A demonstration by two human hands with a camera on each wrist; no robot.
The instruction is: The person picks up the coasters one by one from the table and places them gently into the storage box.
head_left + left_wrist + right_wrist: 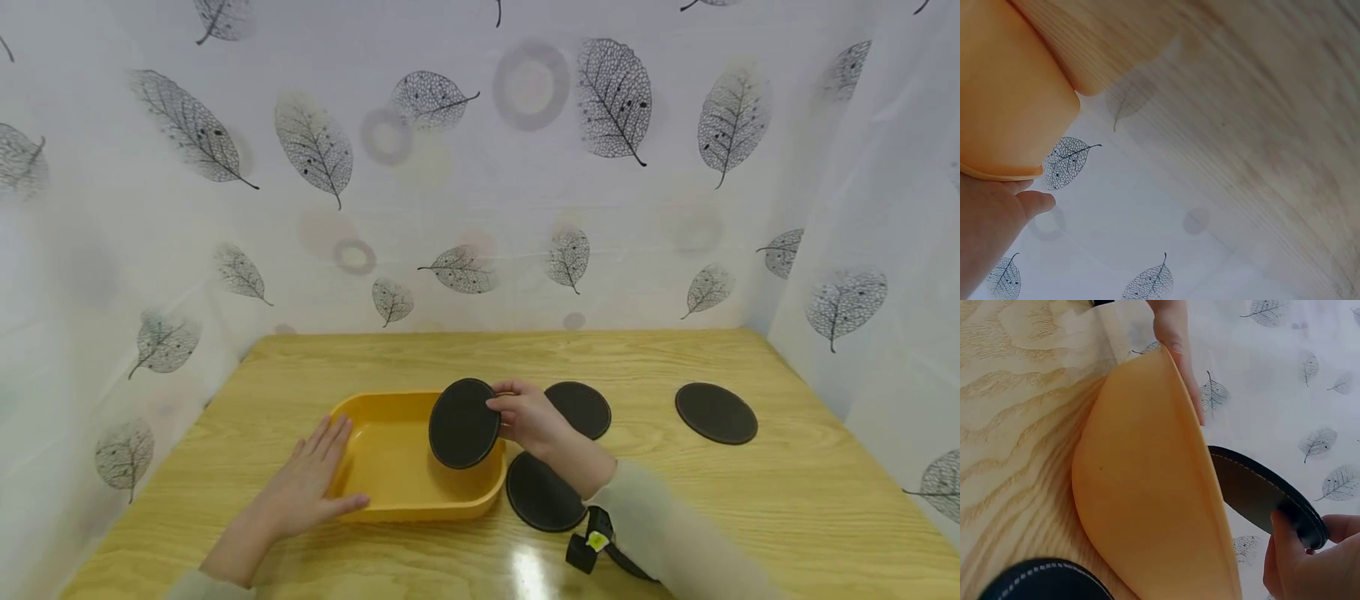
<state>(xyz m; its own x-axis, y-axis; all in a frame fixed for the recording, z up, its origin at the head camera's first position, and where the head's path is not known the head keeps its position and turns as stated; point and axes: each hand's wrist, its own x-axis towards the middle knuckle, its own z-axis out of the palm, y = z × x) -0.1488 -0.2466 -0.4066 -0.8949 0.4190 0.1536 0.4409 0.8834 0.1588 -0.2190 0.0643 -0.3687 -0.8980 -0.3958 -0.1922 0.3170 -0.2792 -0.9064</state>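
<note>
My right hand (534, 427) pinches a round black coaster (463, 423) by its right edge, thumb on one face and fingers on the other. It holds the coaster tilted above the right part of a yellow plastic tray (386, 458). Pale stitching runs along the coaster's rim in the right wrist view. At the tray's left end, my left hand (306, 482) rests on the rim with straight fingers, its thumb along the near side. One black coaster (546, 493) lies beside the tray's right end, partly hidden by my right forearm.
Behind my right hand lies another black coaster (583, 407), with a further one (716, 413) farther right on the wooden table (465, 358). A leaf-patterned curtain (480, 192) stands along the table's back and sides. Something dark and curved shows under my right wrist's camera (588, 546).
</note>
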